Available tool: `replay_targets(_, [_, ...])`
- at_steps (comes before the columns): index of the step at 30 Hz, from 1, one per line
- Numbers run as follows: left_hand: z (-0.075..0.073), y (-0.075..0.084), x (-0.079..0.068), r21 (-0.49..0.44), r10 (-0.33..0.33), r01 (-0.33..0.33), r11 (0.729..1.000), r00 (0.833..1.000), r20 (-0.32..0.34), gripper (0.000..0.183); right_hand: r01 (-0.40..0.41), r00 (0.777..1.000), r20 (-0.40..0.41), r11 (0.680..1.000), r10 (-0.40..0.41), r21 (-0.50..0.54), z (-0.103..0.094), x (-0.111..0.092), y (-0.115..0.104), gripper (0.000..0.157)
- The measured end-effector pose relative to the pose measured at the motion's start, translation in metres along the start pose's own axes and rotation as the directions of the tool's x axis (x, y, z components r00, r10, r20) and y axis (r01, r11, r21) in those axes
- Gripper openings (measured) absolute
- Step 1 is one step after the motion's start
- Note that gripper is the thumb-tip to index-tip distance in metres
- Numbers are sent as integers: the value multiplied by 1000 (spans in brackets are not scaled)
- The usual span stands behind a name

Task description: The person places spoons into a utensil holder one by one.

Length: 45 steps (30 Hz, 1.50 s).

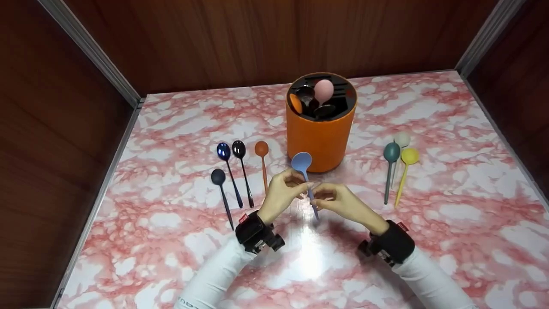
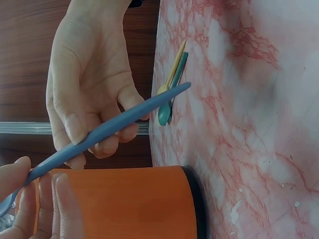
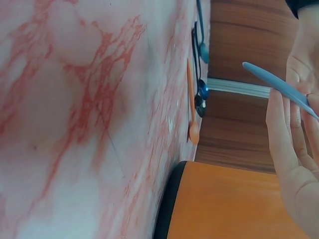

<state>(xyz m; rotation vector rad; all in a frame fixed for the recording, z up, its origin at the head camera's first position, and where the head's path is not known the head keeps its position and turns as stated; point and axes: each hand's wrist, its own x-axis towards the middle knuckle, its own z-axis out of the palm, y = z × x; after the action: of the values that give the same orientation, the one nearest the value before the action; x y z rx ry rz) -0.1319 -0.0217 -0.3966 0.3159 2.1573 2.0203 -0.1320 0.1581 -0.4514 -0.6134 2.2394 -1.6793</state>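
Observation:
A blue spoon [image 1: 302,161] is held up in front of the orange holder, bowl at the top and handle slanting down. My left hand [image 1: 281,191] pinches its handle below the bowl between thumb and fingers. Lower on the same handle [image 2: 114,122], my right hand [image 1: 343,201] grips with its thumb on one side and fingers behind. The handle's tip sticks out free past both hands. Close behind stands the round orange utensil holder [image 1: 317,141], with a pink spoon [image 1: 324,91], an orange utensil [image 1: 296,103] and dark utensils in its black top.
Left of the holder lie a dark grey spoon [image 1: 218,177], a shiny blue spoon [image 1: 223,151], a black spoon [image 1: 239,149] and an orange-brown spoon [image 1: 261,149]. On the right lie green [image 1: 391,152], yellow [image 1: 410,156] and pale [image 1: 402,139] spoons. Wooden panels enclose the marbled table [image 1: 171,262].

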Motion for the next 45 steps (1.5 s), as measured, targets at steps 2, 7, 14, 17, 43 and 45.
replay_targets(2, [-1, -1, 0, -3, 1, -1, 1000, 1000, 3, 17, -1, 1000, -3, 1000, 1, 2, 0, 0, 1, 23])
replay_targets(7, [-4, -4, -2, 0, 30, -30, 1000, 999, 18, 17, -14, 1000, -6, 1000, 14, -5, -3, 0, 0, 23])
replay_targets(14, [-10, -10, -5, -7, 41, -41, 999, 999, 23, 16, -34, 999, -23, 999, 34, -9, -11, -4, -24, 19])
replay_targets(17, [-12, -12, -7, -9, 30, -30, 1000, 999, 15, 18, -15, 999, -42, 1000, 14, -20, -18, -4, -25, 19])
replay_targets(43, [-38, -31, -22, 37, -25, 24, 999, 1000, 16, 16, 141, 956, -245, 986, -159, -90, -62, 5, -61, 18])
replay_targets(45, [-40, -32, -23, 33, -25, 25, 999, 1000, 11, 16, 150, 951, -259, 985, -168, -87, -66, 6, -66, 18])
